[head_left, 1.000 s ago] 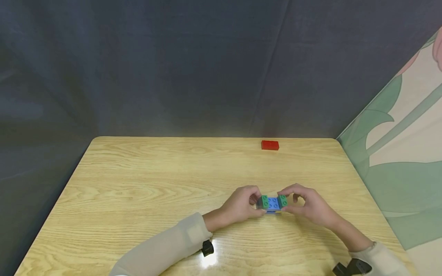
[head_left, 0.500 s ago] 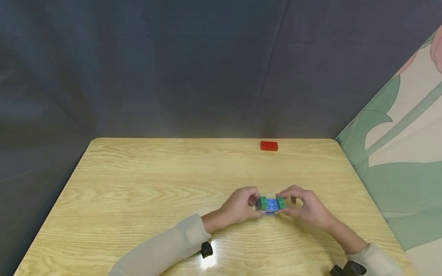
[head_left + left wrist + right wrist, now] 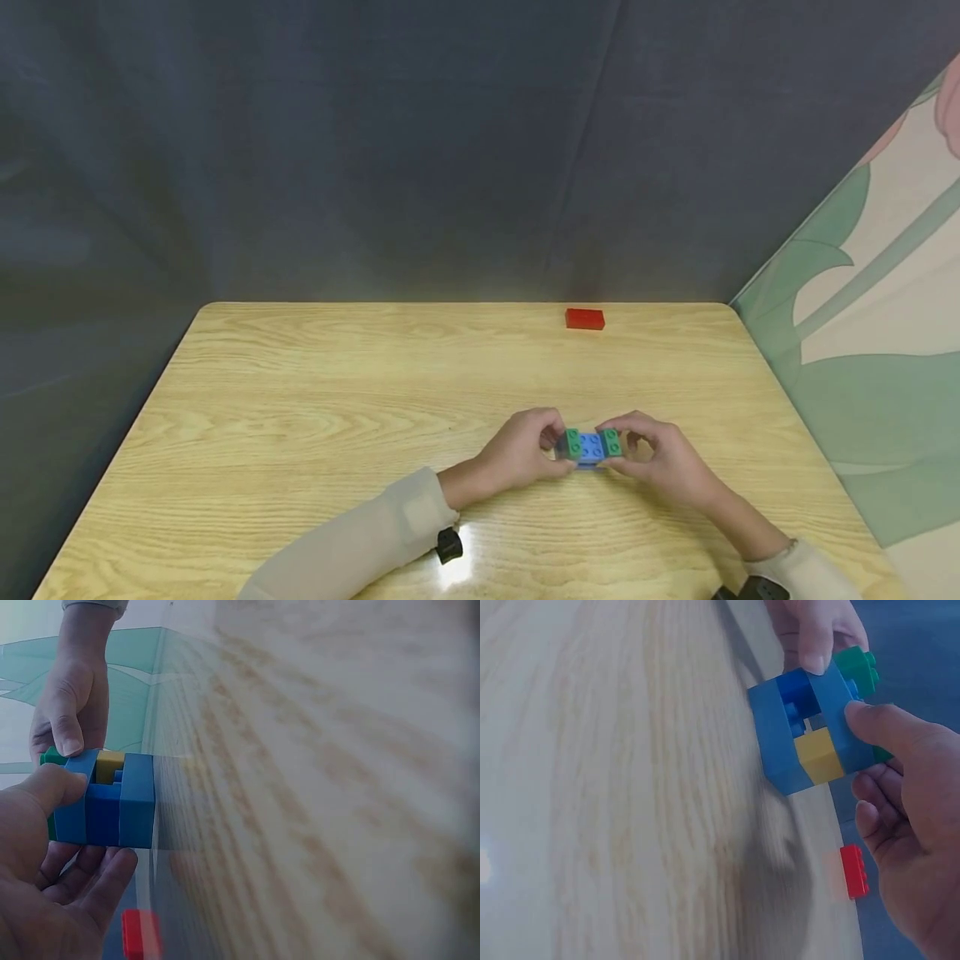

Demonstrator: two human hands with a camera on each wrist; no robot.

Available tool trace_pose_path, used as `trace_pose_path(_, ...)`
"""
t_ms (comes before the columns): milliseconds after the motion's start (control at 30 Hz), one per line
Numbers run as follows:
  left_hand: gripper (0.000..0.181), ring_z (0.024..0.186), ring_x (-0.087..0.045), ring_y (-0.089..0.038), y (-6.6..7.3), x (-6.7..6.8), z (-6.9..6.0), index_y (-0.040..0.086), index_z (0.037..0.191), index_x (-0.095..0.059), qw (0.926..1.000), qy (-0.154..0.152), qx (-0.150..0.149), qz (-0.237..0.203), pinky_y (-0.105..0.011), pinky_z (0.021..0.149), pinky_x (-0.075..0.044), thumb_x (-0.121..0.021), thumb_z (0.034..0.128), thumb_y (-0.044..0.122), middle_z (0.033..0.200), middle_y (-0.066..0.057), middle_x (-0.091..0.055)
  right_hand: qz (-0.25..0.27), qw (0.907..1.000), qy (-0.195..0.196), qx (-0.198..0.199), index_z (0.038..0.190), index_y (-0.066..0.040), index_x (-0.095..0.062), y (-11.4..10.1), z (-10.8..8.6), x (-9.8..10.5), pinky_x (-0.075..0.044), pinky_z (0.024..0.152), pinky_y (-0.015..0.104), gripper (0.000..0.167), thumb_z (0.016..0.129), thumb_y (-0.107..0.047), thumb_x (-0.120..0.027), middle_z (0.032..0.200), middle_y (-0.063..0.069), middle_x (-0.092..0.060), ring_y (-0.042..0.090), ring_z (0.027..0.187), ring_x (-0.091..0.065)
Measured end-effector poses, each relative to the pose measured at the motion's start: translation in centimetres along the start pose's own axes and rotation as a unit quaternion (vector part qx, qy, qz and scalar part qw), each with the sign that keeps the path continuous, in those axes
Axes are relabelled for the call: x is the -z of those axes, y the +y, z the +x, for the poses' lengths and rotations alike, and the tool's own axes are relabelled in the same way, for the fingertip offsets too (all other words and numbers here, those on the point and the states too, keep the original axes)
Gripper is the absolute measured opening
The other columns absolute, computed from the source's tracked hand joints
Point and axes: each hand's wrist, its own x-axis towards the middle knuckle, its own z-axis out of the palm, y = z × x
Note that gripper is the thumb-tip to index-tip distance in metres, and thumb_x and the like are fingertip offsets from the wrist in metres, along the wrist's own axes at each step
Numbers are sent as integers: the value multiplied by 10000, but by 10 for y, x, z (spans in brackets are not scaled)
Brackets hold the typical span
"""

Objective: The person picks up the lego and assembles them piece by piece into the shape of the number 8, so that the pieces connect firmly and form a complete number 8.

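- While both hands meet in the lower right part of the head view, the stack (image 3: 591, 447) of toy bricks sits between them, over the table (image 3: 337, 400); whether its base touches the wood I cannot tell.
- The left hand (image 3: 527, 447) pinches the stack's left end, thumb on the near side, fingers bent round toward the far side and partly hidden.
- The right hand (image 3: 663, 454) pinches the right end likewise; at the right of the right wrist view its thumb tip presses the upper blue brick (image 3: 836, 724).
- That same view shows the layers: a lower blue brick (image 3: 778, 739), then a yellow brick (image 3: 820, 756) and a darker blue brick (image 3: 799, 691) with a gap between, then the upper blue brick.
- On top, in the head view, a left green brick (image 3: 573, 443) and a right green brick (image 3: 612, 442) cap the ends, blue studs showing between.
- The step in hand looks like squeezing or steadying the assembled layers.
- The next move probably calls for level, even pressure from both sides, then a gentle release without tipping anything.
- Just right of centre, a red brick (image 3: 585, 319) lies near the table's far edge, well apart from both hands.
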Motion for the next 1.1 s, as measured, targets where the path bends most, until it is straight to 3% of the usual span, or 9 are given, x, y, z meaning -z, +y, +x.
trace_pose_path(433, 259, 873, -608, -16, 0, 0, 1, 95, 951, -624, 10000, -38, -14, 13, -149, 795, -522, -851, 834, 135, 1004, 48, -657, 12, 9999, 14, -158, 1171, -96, -726, 0, -1, 0, -466, 630, 253, 413, 786, -77, -873, 1024, -75, -670, 170, 757, -532)
trace_pose_path(567, 275, 891, -605, -43, 1, 5, 2, 97, 1001, -629, 9994, -289, -61, 201, -147, 799, -508, -844, 847, 173, 1001, 49, -640, 33, 9999, 40, -156, 1169, -97, -727, 0, -3, 0, -464, 626, 256, 410, 787, -82, -874, 1019, -72, -673, 167, 755, -530)
trace_pose_path(733, 411, 990, -599, -81, 5, 24, 8, 109, 1142, -645, 9951, -838, -61, 526, -169, 870, -488, -852, 848, 308, 1083, 39, -644, 8, 9999, 36, -121, 1172, -126, -728, -2, -3, -1, -469, 630, 254, 411, 789, -93, -875, 1028, -73, -674, 157, 756, -534)
trace_pose_path(900, 563, 1126, -597, -141, 10, 47, 24, 75, 1302, -602, 9929, -1126, -146, 351, -275, 969, -503, -807, 883, 390, 1255, -51, -636, 14, 9999, 40, -94, 1165, -135, -730, -4, -2, -2, -469, 630, 249, 414, 782, -88, -879, 1037, -65, -677, 153, 752, -536)
trace_pose_path(1000, 546, 1157, -594, -158, 13, 58, 40, 69, 1337, -580, 9946, -1001, -160, 207, -302, 971, -511, -759, 928, 383, 1308, -93, -619, 26, 10000, 42, -61, 1167, -133, -729, -5, -1, -2, -472, 632, 250, 414, 783, -90, -878, 1039, -48, -682, 159, 752, -538)
trace_pose_path(1100, 510, 1150, -591, -145, 15, 65, 60, 75, 1346, -571, 9974, -667, -118, 240, -278, 944, -515, -709, 967, 387, 1335, -92, -610, 47, 10000, 50, -69, 1168, -133, -730, -6, -1, -3, -476, 634, 247, 412, 785, -94, -877, 1028, -47, -682, 161, 750, -544)
